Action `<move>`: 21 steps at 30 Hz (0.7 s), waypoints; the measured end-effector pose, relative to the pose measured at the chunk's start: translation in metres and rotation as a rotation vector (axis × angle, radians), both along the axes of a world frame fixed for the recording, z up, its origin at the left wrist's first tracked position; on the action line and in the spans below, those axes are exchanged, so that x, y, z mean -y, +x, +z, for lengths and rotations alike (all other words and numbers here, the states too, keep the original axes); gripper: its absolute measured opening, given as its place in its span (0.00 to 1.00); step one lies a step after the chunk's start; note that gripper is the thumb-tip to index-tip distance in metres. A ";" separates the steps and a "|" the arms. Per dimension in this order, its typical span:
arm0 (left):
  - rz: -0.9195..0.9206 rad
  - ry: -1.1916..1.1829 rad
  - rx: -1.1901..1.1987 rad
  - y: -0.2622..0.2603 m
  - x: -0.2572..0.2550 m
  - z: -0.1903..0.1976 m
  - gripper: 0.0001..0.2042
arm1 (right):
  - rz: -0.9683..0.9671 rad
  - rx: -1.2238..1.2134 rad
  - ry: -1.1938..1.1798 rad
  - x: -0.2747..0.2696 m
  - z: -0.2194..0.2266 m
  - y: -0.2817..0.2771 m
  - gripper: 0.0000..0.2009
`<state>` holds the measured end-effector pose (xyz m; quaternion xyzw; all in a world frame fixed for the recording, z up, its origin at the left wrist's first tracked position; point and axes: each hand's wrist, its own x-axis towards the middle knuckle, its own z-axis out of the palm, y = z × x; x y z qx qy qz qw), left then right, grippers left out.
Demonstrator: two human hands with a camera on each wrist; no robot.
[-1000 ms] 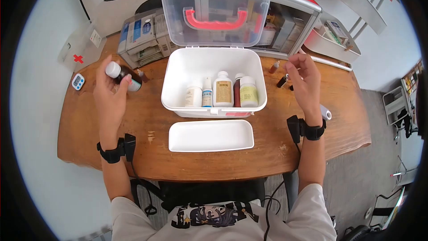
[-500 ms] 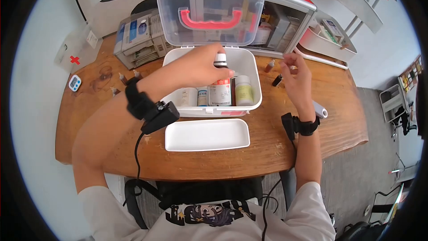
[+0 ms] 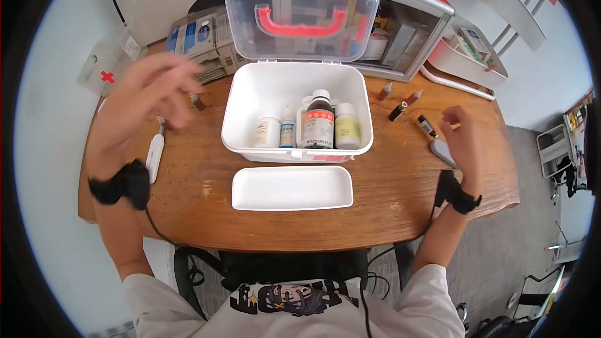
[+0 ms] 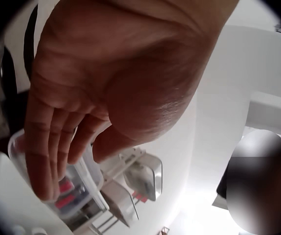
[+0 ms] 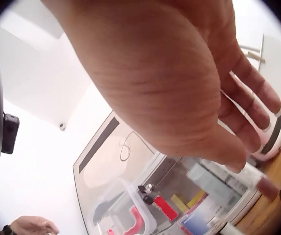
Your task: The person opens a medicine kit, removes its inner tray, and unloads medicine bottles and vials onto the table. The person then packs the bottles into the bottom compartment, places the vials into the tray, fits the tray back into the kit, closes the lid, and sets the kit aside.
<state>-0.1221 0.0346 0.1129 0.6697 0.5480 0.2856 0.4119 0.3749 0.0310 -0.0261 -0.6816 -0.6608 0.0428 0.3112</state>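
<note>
White printed T-shirt (image 3: 294, 303), black wrist straps (image 3: 119, 184) with cameras, trailing black cables (image 3: 164, 238).

The upper middle of the frame is filled by the right hand (image 5: 179, 83), seen palm-on with fingers (image 5: 251, 95) loosely extended toward the right edge; nothing is held. A clear lid with a red handle (image 5: 135, 215) is seen at lower centre. A small brown vial (image 5: 268, 187) and a strip of wooden counter (image 5: 278, 208) are seen at lower right.

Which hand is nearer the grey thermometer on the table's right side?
Right. The right hand hovers just beside the thermometer; the left hand is far across the white box.
</note>
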 end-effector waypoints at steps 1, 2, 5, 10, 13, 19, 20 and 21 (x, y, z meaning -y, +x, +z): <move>0.088 0.070 0.035 -0.027 0.008 -0.010 0.15 | -0.038 -0.093 0.011 0.005 -0.003 0.007 0.11; 0.172 0.139 0.076 -0.055 0.015 -0.022 0.13 | -0.044 -0.094 0.002 0.007 -0.006 0.012 0.11; 0.392 0.142 -0.082 -0.115 0.042 -0.061 0.13 | -0.123 -0.081 -0.067 0.024 -0.011 0.044 0.14; 0.481 0.228 -0.656 -0.160 0.065 -0.144 0.16 | -0.164 0.114 -0.221 0.037 -0.024 0.059 0.19; 0.349 0.108 -0.588 -0.152 0.063 -0.161 0.20 | -0.078 0.116 -0.322 0.030 -0.029 0.063 0.20; 0.472 0.063 -0.677 -0.154 0.059 -0.168 0.18 | 0.095 0.167 -0.409 0.030 -0.022 0.048 0.23; 0.463 0.076 -0.689 -0.153 0.060 -0.166 0.16 | 0.133 0.116 -0.391 0.029 -0.020 0.046 0.22; 0.457 0.086 -0.702 -0.152 0.063 -0.163 0.13 | 0.175 0.065 -0.375 0.027 -0.016 0.041 0.22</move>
